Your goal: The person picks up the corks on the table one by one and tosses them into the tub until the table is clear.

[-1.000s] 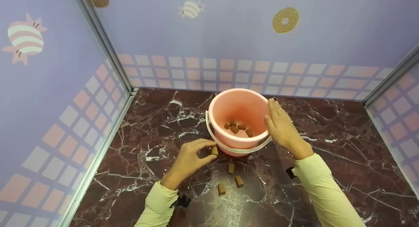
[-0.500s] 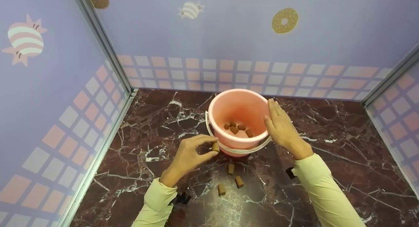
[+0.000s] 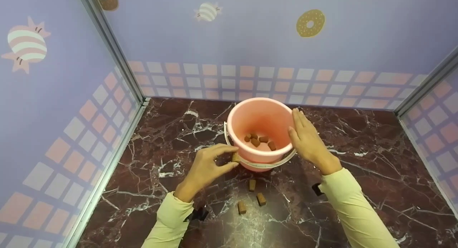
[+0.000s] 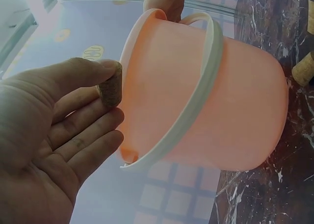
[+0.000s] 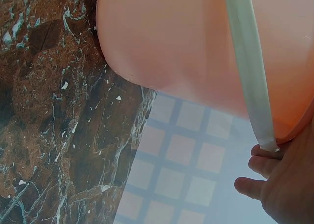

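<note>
A pink bucket (image 3: pixel 266 113) stands upright on the marbled surface, its white handle (image 3: pixel 266 165) hanging down at the front. My left hand (image 3: pixel 204 169) pinches a cork stopper (image 4: pixel 112 89) between thumb and fingertips, just outside the bucket's front-left rim. In the left wrist view the remaining fingers stretch out beneath the cork. My right hand (image 3: pixel 309 140) rests with straight fingers against the right side of the rim. Several cork stoppers (image 3: pixel 255 143) lie on the bucket's floor.
Three loose corks lie in front of the bucket: one cork (image 3: pixel 252 185) nearest it, a second cork (image 3: pixel 261 199) and a third cork (image 3: pixel 242 207) closer to me. A purple back wall (image 3: pixel 250 33) rises close behind the bucket, with a side panel (image 3: pixel 43 133) at left.
My left hand has risen slightly along the bucket's front-left side, carrying the cork up toward the rim. The right hand stays in place on the bucket.
</note>
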